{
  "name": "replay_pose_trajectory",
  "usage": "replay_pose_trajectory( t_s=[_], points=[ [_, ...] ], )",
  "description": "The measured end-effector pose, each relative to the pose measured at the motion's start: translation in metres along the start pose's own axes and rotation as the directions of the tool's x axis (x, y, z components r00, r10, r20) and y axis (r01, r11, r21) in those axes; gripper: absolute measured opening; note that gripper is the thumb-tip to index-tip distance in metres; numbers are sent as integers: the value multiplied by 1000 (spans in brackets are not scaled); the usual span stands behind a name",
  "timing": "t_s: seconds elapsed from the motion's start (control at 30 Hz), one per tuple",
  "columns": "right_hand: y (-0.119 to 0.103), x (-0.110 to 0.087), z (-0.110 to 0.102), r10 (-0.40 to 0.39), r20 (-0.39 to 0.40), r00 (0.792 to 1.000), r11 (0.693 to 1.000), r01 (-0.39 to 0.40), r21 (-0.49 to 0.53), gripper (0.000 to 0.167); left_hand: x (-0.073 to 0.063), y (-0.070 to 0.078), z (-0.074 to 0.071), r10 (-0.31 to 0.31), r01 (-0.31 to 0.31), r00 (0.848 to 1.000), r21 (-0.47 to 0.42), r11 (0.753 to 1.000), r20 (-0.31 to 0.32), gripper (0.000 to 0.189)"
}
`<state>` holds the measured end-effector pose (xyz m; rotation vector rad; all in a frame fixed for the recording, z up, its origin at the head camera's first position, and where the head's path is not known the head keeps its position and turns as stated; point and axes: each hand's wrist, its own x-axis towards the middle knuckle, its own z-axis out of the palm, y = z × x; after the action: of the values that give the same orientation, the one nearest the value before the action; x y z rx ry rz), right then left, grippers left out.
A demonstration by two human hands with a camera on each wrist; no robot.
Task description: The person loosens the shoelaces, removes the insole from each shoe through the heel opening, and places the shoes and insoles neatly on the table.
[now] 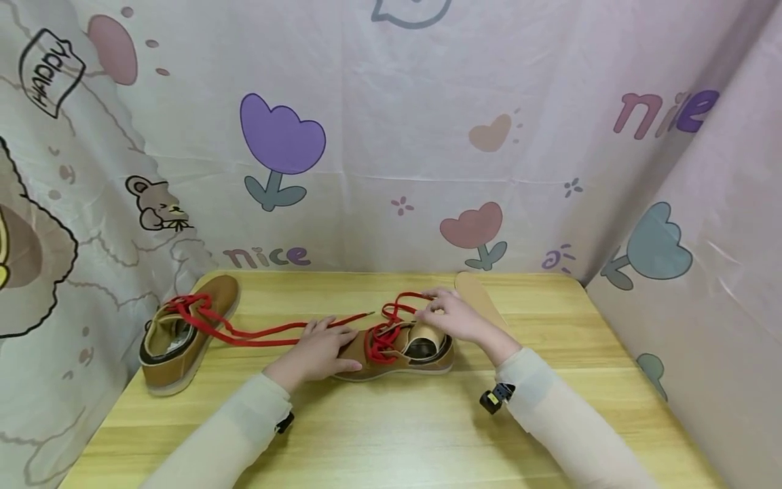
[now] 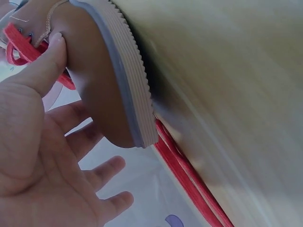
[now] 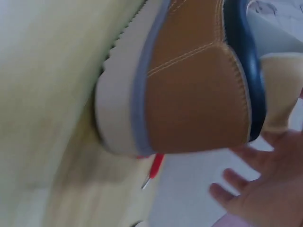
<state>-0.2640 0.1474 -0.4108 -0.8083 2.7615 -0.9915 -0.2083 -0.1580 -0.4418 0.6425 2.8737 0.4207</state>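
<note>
A brown lace-up shoe (image 1: pixel 362 353) with red laces (image 1: pixel 383 341) lies sole down on the table, its toe to the left. My left hand (image 1: pixel 315 350) holds it at the toe, thumb on the upper and fingers on the far side. Over the heel end, my right hand (image 1: pixel 455 318) pinches a beige insole (image 1: pixel 426 333), which curves up out of the shoe opening. In the right wrist view the insole (image 3: pixel 280 90) stands above the dark collar (image 3: pixel 253 71), partly out of frame. Its lower part is hidden inside the shoe.
A matching brown shoe (image 1: pixel 177 370) stands at the left, its long red laces (image 1: pixel 263 338) stretching toward the held shoe. Another beige insole (image 1: pixel 478 295) lies behind my right hand. Printed curtains (image 1: pixel 379 136) enclose the wooden table (image 1: pixel 391 435) behind and at the sides.
</note>
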Motion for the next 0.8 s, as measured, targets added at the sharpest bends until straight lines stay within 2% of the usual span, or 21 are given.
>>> replay_pose_trajectory(
  t_s=[0.1,0.17,0.37,0.47,0.6,0.8],
  points=[
    [-9,3,-2,12,99,995,999,-7,-49,27,1,1,-1,-1,1,1000,9,1000,-1,74],
    [-12,6,-3,-3,131,991,999,9,-46,28,1,2,-2,-1,1,1000,12,1000,0,73],
    [-10,7,-17,-2,117,993,996,-8,85,25,1,2,-2,0,-1,1000,25,1000,5,74],
    [-7,5,-30,30,113,993,992,-43,116,24,1,2,-2,-3,3,1000,40,999,7,74],
    [0,-1,-48,52,141,989,996,-62,71,25,1,4,-3,-9,9,1000,49,999,14,73],
    [10,-6,-76,73,280,957,997,-65,-37,23,0,5,-4,-9,9,1000,47,999,18,73]
  ],
)
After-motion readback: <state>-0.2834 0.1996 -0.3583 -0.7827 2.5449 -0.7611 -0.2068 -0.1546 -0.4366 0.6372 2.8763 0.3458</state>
